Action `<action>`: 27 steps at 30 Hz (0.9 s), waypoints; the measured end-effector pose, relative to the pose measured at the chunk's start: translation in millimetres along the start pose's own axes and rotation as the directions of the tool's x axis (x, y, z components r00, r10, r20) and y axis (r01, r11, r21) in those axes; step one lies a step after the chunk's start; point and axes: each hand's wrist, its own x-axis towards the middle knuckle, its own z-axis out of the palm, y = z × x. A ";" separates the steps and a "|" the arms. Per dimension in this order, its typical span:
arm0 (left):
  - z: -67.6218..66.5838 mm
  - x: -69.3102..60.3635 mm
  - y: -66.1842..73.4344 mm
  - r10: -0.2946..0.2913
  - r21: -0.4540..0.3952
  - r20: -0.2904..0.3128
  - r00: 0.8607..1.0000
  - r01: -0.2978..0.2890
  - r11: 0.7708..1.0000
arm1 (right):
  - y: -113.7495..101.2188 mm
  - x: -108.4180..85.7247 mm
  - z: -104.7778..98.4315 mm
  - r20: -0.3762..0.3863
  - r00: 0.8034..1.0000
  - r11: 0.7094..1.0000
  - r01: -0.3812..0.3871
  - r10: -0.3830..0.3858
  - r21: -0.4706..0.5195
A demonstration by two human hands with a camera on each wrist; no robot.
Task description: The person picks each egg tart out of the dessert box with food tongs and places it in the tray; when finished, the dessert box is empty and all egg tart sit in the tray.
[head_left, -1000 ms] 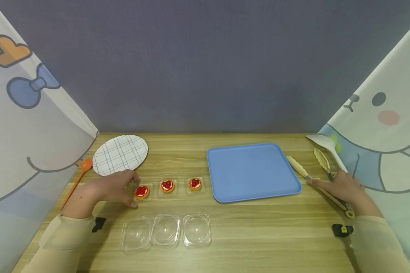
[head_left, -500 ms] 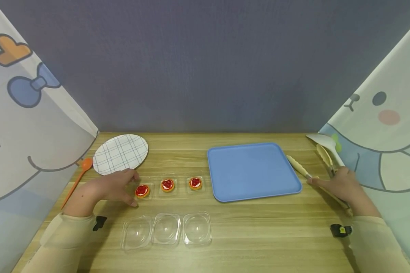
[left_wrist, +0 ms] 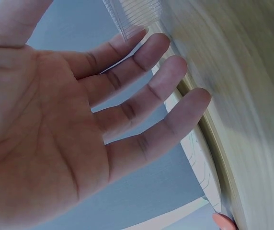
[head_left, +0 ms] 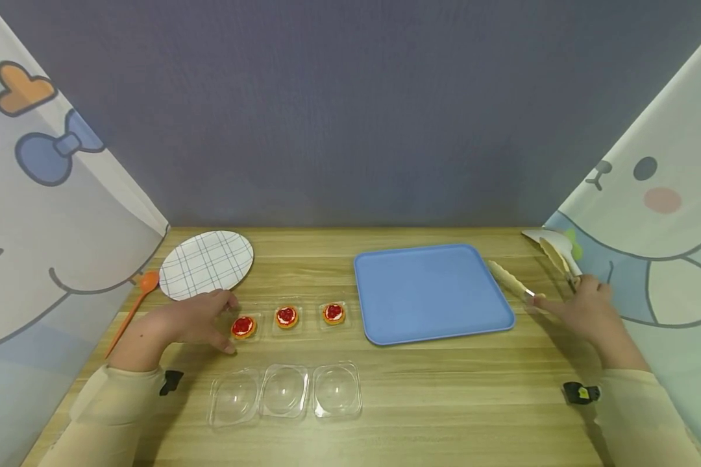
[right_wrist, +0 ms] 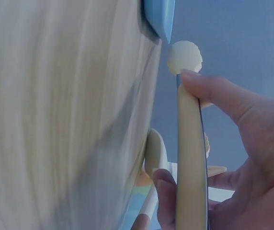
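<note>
Pointing forward from the right hand (head_left: 587, 316), which grips them, cream-and-metal tongs (right_wrist: 190, 153) stand splayed; the left hand (head_left: 191, 320), fingers relaxed and apart, holding nothing, is nearer the leftmost round red-topped tart (head_left: 243, 327), just to its right.

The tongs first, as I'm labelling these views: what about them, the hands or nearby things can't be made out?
- Tongs: handle ends, covered by the right hand in the head view, cut off by the right wrist view's bottom edge.
- White utensil: handle's far end, behind that hand, head view.
- Left hand: thumb tip, beyond the left wrist view's top edge.
</note>
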 end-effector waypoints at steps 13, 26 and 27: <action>0.2 0.9 -1.6 0.003 0.006 0.000 1.000 -0.003 1.000 | -15.3 -6.0 -6.8 -0.133 0.988 0.996 0.088 -0.084 0.023; 0.1 -0.6 1.3 -0.004 -0.003 -0.002 1.000 0.004 1.000 | -65.9 -23.9 -11.1 -0.218 0.966 0.980 0.166 -0.140 0.109; -0.1 -0.8 1.5 -0.006 -0.004 -0.003 1.000 0.006 1.000 | -71.1 -25.8 -11.4 -0.220 0.964 0.977 0.179 -0.151 0.116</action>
